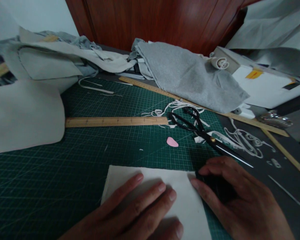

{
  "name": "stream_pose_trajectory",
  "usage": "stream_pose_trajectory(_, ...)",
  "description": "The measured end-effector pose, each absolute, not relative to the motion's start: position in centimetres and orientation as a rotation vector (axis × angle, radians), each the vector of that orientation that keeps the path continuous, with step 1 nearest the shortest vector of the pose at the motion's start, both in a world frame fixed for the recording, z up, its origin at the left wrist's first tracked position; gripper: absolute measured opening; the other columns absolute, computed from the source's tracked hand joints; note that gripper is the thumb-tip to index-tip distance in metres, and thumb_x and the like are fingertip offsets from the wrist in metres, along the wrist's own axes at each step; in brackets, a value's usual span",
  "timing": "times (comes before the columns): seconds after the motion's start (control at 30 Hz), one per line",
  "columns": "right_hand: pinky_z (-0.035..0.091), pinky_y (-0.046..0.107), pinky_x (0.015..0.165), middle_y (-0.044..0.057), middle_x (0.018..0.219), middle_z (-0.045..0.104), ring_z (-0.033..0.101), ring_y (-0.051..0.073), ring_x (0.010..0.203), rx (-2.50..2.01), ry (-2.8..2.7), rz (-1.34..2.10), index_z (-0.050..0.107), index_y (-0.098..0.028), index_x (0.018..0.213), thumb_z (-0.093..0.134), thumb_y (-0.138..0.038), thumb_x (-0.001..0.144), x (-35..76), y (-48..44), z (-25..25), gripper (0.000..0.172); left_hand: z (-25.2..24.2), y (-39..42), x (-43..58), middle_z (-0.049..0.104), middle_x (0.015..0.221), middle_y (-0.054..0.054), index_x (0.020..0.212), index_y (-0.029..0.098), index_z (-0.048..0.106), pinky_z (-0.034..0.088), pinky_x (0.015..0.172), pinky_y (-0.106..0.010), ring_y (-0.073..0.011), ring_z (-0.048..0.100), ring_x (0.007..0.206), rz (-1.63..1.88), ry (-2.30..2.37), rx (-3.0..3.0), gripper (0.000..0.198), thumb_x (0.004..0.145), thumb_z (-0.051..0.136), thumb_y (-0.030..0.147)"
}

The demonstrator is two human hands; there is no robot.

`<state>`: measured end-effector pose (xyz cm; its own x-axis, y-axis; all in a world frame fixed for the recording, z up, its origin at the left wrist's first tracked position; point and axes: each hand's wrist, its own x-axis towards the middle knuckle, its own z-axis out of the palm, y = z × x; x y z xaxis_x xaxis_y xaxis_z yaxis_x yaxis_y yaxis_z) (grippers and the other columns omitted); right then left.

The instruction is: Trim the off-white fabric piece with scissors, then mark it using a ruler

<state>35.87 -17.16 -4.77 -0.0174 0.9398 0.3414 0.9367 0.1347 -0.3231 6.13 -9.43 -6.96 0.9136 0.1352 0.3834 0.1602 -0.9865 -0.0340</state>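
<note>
A white piece of fabric (187,196) with a straight top edge lies on the green cutting mat (85,186) at the bottom middle. My left hand (140,213) rests flat on it, fingers stretched out and a little apart. At the fabric's upper right corner, my right hand (237,196) is curled, with thumb and forefinger pinching the corner. Deep shadow fills the space under its palm. Black-handled scissors (202,133) lie just beyond my right hand, blades pointing to the lower right. A pink piece of tailor's chalk (172,142) sits beyond the fabric's top edge.
A wooden ruler (115,121) lies across the mat, its left end under a large pale fabric piece (27,116). White scraps (247,138) are strewn around the scissors. Grey folded cloth (185,70), a long wooden ruler (150,87) and a white box (265,80) line the back.
</note>
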Motion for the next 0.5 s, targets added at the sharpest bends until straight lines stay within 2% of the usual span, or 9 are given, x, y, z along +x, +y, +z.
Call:
stream_pose_trajectory(0.23,0.069,0.035,0.081,0.003,0.101,0.075,0.079,0.023,0.085,-1.822,-1.921,-0.014,0.067,-0.029,0.104,0.067,-0.046,0.104,35.55,-17.08,-4.87,0.017,-6.89,-9.47,6.30,0.058,0.162,0.004,0.153,0.032,0.060,0.013,0.140,-0.042,-0.0189,0.043,0.158,-0.594,-0.271,-2.979,0.042,0.111,0.057,0.037)
stream_pose_trajectory(0.37,0.069,0.036,0.081,0.004,0.101,0.076,0.079,0.023,0.084,-1.823,-1.948,0.002,0.066,-0.029,0.105,0.070,-0.043,0.102,35.70,-17.16,-4.77,0.015,-6.76,-9.45,6.07,0.054,0.167,0.003,0.156,0.033,0.057,0.013,0.141,-0.043,-0.0212,0.039,0.161,-0.546,-0.239,-3.021,0.049,0.108,0.062,0.040)
stream_pose_trajectory(0.5,0.069,0.036,0.081,0.004,0.100,0.076,0.079,0.024,0.085,-1.808,-1.953,0.014,0.065,-0.029,0.106,0.070,-0.040,0.103,35.96,-17.19,-4.79,0.012,-6.60,-9.55,5.91,0.051,0.169,0.000,0.155,0.030,0.057,0.019,0.140,-0.042,-0.0233,0.036,0.163,-0.541,-0.264,-3.049,0.052,0.105,0.066,0.040)
